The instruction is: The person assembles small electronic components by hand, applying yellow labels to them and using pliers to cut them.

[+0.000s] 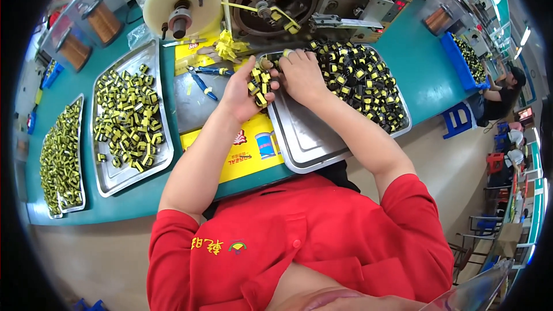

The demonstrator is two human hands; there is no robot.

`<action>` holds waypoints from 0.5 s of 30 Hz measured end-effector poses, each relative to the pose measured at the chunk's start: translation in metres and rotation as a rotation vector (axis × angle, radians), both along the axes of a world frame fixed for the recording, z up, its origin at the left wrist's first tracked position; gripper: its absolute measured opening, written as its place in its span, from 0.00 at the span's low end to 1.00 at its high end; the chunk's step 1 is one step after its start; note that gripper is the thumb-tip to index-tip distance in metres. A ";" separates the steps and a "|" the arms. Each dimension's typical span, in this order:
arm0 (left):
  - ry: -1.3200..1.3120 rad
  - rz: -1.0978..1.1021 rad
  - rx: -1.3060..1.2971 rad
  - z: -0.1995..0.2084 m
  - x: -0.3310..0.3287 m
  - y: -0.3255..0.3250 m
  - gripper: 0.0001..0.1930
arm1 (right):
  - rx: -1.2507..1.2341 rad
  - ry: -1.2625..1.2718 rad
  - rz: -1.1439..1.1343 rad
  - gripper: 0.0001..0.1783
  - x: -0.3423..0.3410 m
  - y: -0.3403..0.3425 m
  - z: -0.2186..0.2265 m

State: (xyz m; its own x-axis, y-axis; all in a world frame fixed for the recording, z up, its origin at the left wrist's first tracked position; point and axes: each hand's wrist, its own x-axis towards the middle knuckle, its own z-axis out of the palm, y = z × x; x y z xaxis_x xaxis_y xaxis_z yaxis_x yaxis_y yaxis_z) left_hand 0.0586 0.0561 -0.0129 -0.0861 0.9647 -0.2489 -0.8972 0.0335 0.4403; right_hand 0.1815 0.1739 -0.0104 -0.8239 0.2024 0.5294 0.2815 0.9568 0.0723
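Note:
My left hand (245,92) is cupped around several small black-and-yellow transformers (260,87), which lie along its palm and fingers. Close beside it, my right hand (302,76) reaches over the left edge of a metal tray (299,138). Its fingers are bent together, with a bit of yellow at the tips; what they pinch is hidden. A heap of black-and-yellow transformers (360,83) fills the far and right parts of that tray. Just beyond my hands stands a winding machine (276,3), with a yellow tape strip running to it from a large white reel (181,6).
Two metal trays of yellow-wrapped transformers (128,118) (62,161) stand to the left. Blue-handled cutters (203,85) lie on a metal plate (193,106) near a yellow tape bundle (227,46). Copper wire spools (102,20) stand far left. A blue bin (461,69) and a seated person (501,95) are at right.

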 end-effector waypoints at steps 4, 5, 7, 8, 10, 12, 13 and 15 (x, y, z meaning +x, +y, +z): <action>0.051 0.032 -0.023 -0.001 0.000 -0.003 0.14 | -0.354 -0.045 0.086 0.10 0.034 -0.016 0.026; 0.072 0.032 -0.037 0.001 0.004 -0.002 0.13 | -0.349 -0.040 0.082 0.10 0.050 -0.020 0.030; 0.097 0.041 -0.054 0.002 0.005 0.000 0.13 | -0.512 -0.103 0.096 0.09 0.075 -0.032 0.029; 0.102 0.032 -0.051 0.002 0.005 0.001 0.13 | -0.521 -0.190 0.113 0.09 0.082 -0.042 0.032; 0.079 -0.012 -0.013 -0.003 -0.001 0.003 0.16 | -0.568 -0.357 0.155 0.08 0.084 -0.055 0.025; 0.088 -0.025 -0.004 0.005 0.007 0.013 0.17 | -0.515 -0.311 0.217 0.11 0.085 -0.058 0.015; 0.088 -0.034 0.003 0.009 0.012 0.018 0.19 | -0.519 -0.316 0.173 0.13 0.083 -0.058 0.014; 0.076 -0.023 0.022 0.015 0.015 0.031 0.22 | -0.544 -0.349 0.141 0.14 0.082 -0.058 0.018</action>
